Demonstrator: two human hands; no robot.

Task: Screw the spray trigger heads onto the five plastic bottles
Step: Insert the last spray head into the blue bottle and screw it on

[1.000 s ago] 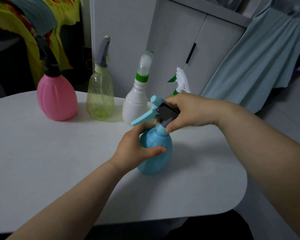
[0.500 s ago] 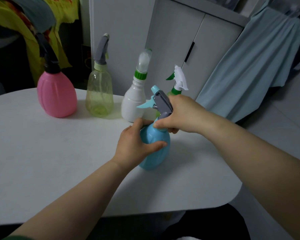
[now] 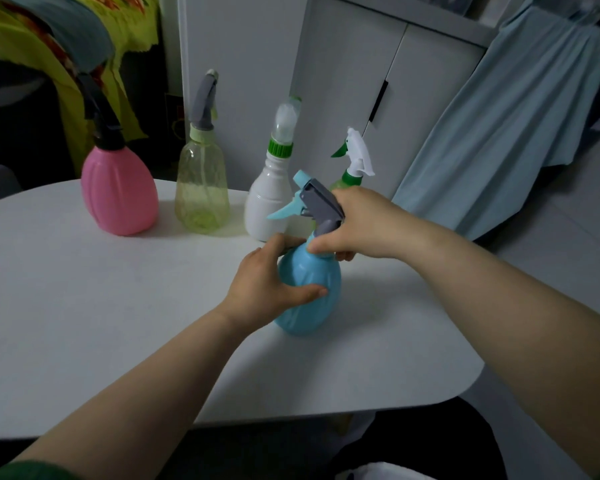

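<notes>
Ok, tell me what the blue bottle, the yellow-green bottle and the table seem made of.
Blue bottle: opaque plastic, smooth with a soft sheen and moulded ribs down its body. Yellow-green bottle: translucent plastic; light shows through its wall. Table: white, matt top, perhaps laminate or painted board; the look does not settle which.

blue bottle, pink bottle, white table
</notes>
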